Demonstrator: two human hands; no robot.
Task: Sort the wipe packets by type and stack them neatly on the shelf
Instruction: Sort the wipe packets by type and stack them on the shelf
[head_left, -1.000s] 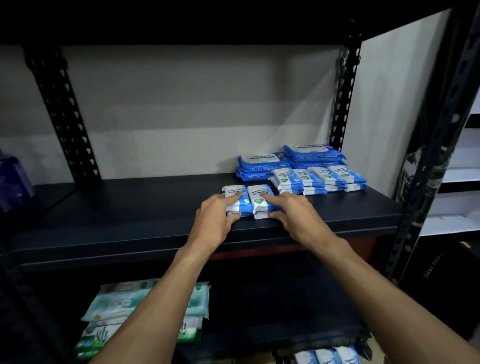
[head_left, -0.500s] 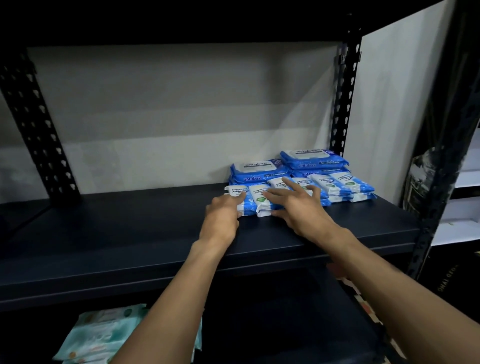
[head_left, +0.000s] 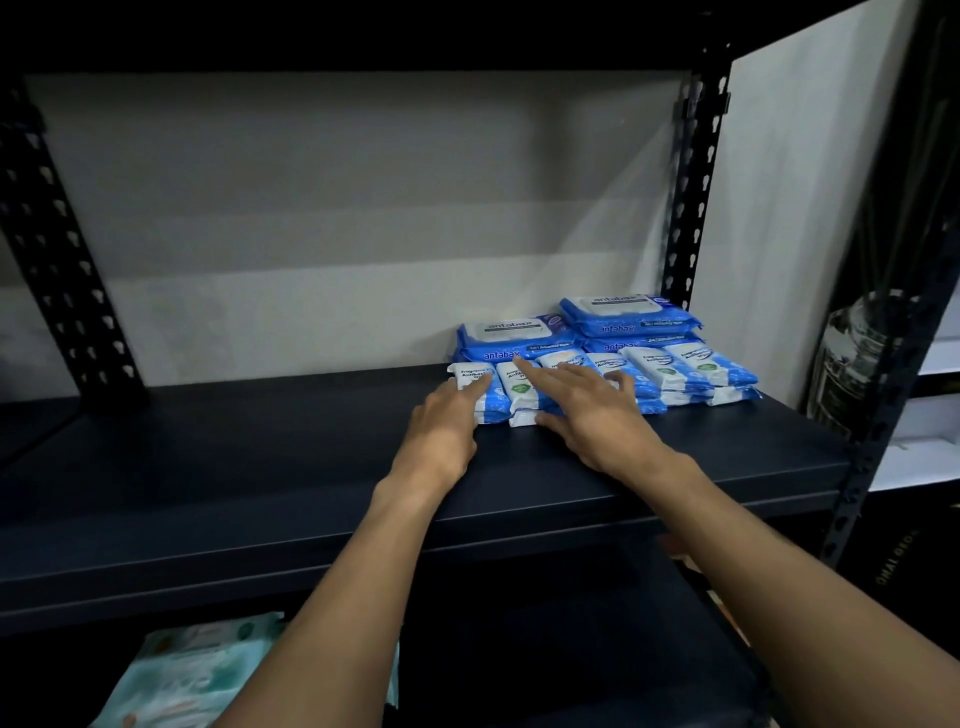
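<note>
Left hand (head_left: 445, 427) and right hand (head_left: 592, 415) rest flat, fingers straight, on small packets (head_left: 521, 396); an even push should square them against stacks (head_left: 511, 340) beyond both hands.

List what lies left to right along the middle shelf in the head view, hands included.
In order: left rear post → left hand → right hand → rightmost small wipe packets → glass bottle, outside the rack.

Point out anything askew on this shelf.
Slightly: among the small packets under the left hand and right hand, a lower packet juts forward, out of line. The antabax stacks behind look tidy.
</note>
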